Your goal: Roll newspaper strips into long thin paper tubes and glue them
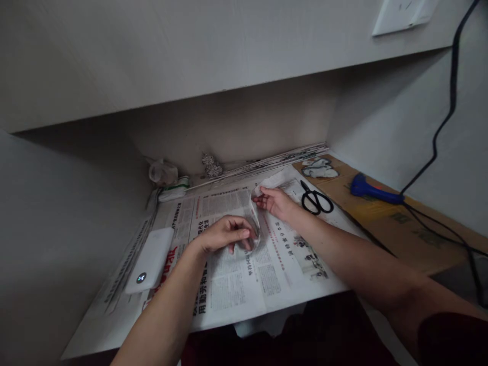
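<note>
A thin, pale strip of paper (256, 216) hangs in a curve between my hands, above the newspaper (224, 284). My right hand (272, 201) pinches its upper part between thumb and fingers. Lower and to the left, my left hand (231, 234) has its fingers curled round the strip's lower bend, thumb close to the index finger; shadow partly hides the exact grip. Black-handled scissors (317, 202) lie just beyond my right wrist, points facing away. A white power bank (150, 260) with a small lit display rests on the newspaper left of my left forearm.
Thin rolled paper sticks (274, 158) lie along the back wall. A crumpled foil-like lump (211, 165) and a plastic bag (163, 172) sit at the back left. On cardboard (396, 239) at right are a blue corded glue gun (375, 191) and a whitish crumpled piece (320, 168). A cabinet (213, 56) overhangs the desk.
</note>
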`<control>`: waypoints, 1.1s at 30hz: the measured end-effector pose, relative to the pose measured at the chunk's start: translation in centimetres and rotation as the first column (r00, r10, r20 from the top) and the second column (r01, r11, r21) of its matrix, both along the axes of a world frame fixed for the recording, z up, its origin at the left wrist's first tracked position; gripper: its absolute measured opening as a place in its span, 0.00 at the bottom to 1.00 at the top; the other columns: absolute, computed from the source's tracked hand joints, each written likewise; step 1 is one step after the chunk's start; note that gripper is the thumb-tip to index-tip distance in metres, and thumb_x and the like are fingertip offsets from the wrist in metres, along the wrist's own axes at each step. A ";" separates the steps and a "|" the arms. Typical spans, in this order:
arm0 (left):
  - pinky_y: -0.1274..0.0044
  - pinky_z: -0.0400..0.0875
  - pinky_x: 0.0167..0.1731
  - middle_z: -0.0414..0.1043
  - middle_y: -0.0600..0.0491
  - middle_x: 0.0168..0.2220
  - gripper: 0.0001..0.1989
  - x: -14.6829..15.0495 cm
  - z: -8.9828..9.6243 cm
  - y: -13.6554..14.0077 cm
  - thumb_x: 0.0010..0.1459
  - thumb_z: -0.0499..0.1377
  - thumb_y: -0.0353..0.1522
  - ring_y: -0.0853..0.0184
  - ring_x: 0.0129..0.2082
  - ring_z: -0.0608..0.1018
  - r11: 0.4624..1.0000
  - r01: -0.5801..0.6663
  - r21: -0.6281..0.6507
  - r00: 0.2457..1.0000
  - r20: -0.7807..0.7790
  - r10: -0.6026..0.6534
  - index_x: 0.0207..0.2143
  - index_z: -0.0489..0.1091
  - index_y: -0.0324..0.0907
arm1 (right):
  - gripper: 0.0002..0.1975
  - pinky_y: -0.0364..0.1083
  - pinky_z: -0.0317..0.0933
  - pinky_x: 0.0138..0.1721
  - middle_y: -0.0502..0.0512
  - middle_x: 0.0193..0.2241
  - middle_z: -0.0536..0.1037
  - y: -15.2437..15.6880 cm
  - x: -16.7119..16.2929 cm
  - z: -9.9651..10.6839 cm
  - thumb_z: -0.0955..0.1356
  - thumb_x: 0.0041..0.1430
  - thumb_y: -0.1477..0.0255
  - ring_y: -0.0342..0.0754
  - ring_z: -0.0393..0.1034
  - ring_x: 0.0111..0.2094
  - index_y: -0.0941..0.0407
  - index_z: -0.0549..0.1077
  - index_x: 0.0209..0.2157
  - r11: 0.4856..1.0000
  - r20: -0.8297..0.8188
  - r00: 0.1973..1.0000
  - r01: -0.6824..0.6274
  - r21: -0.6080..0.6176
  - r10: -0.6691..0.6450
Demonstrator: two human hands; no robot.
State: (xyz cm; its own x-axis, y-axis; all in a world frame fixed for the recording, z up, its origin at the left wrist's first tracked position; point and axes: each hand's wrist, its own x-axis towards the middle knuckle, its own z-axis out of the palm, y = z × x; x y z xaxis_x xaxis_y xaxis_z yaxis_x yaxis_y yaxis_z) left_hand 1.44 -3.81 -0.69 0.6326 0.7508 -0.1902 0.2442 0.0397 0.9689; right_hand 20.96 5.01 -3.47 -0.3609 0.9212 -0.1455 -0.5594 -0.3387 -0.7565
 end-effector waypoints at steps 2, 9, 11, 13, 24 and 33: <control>0.84 0.57 0.13 0.74 0.44 0.35 0.17 0.1 -0.2 0.1 0.53 0.59 0.44 0.66 0.29 0.78 0.999 -0.046 -0.024 0.995 0.087 0.048 0.34 0.70 0.37 | 0.04 0.42 0.66 0.27 0.58 0.23 0.76 -0.3 0.1 0.3 0.62 0.53 0.78 0.46 0.73 0.26 0.61 0.68 0.28 0.994 -0.027 0.994 -0.102 -0.029 0.101; 0.82 0.70 0.23 0.71 0.51 0.33 0.19 1.1 -1.7 1.1 0.47 0.65 0.38 0.70 0.30 0.75 0.878 -0.455 -0.148 0.834 0.276 0.478 0.39 0.66 0.39 | 0.07 0.44 0.66 0.27 0.54 0.24 0.75 -1.3 0.1 0.7 0.61 0.43 0.81 0.45 0.70 0.24 0.60 0.67 0.26 0.938 -0.086 0.937 -0.329 0.105 0.339; 0.82 0.70 0.23 0.71 0.51 0.33 0.26 1.6 -1.9 1.0 0.45 0.67 0.36 0.70 0.30 0.75 0.890 -0.404 -0.211 0.842 0.294 0.452 0.46 0.64 0.40 | 0.07 0.43 0.66 0.28 0.54 0.25 0.75 -1.6 -0.2 0.7 0.62 0.45 0.81 0.45 0.71 0.25 0.60 0.69 0.28 0.928 -0.058 0.932 -0.349 0.132 0.359; 0.82 0.70 0.22 0.71 0.52 0.30 0.28 1.9 -2.1 1.0 0.43 0.68 0.34 0.71 0.26 0.75 0.901 -0.381 -0.209 0.864 0.268 0.427 0.47 0.64 0.39 | 0.06 0.42 0.65 0.27 0.54 0.25 0.75 -1.9 -0.5 0.7 0.63 0.50 0.79 0.44 0.70 0.25 0.61 0.71 0.30 0.933 0.018 0.942 -0.334 0.135 0.335; 0.83 0.70 0.20 0.73 0.51 0.35 0.28 1.4 -1.8 1.0 0.44 0.67 0.35 0.72 0.25 0.75 0.887 -0.448 -0.116 0.845 0.268 0.462 0.49 0.65 0.44 | 0.11 0.36 0.51 0.12 0.51 0.20 0.73 -1.9 -0.9 0.6 0.69 0.55 0.65 0.37 0.63 0.16 0.60 0.73 0.28 0.980 0.420 0.906 -0.130 0.149 0.057; 0.80 0.73 0.27 0.72 0.50 0.39 0.26 0.8 -2.1 1.3 0.46 0.66 0.34 0.68 0.33 0.77 0.907 -0.413 -0.081 0.864 0.281 0.418 0.48 0.64 0.43 | 0.16 0.37 0.48 0.14 0.46 0.15 0.68 -2.2 0.0 0.8 0.71 0.48 0.59 0.35 0.55 0.14 0.60 0.74 0.26 0.851 0.629 0.756 -0.440 0.287 0.179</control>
